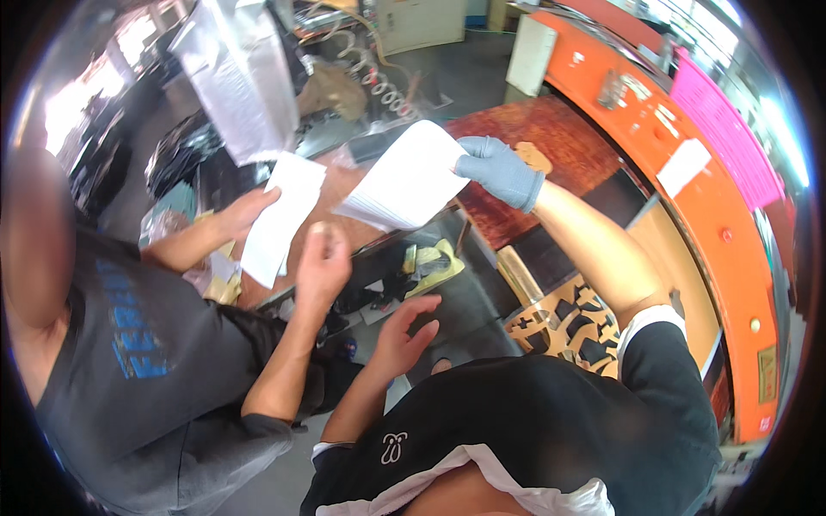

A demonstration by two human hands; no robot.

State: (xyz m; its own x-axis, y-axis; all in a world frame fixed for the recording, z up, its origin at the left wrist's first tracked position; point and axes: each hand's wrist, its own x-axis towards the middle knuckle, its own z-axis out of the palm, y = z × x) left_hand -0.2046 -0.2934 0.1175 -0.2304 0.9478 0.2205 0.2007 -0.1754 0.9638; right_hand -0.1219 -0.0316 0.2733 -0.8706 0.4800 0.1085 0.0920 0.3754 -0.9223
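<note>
In my right hand (pixel 502 172), which wears a grey glove, is a stack of white sheets (pixel 404 176). I grip it by its right edge, and its lower left edges fan apart. My left hand (pixel 404 334) is bare and holds nothing. Its fingers and thumb are apart, below the stack and away from it. On my left a co-worker in a dark shirt holds another bundle of white sheets (pixel 288 215) in one hand (pixel 249 213). The co-worker's other hand (pixel 325 262) is raised beside that bundle, fingers bent.
An orange machine beam (pixel 637 112) curves along the right, with a pink basket (pixel 723 129) behind it. A reddish-brown board (pixel 551 163) lies beyond my right arm. Cut-out tan pieces (pixel 564 322) lie under that arm. A clear plastic bag (pixel 237 77) hangs at the far left.
</note>
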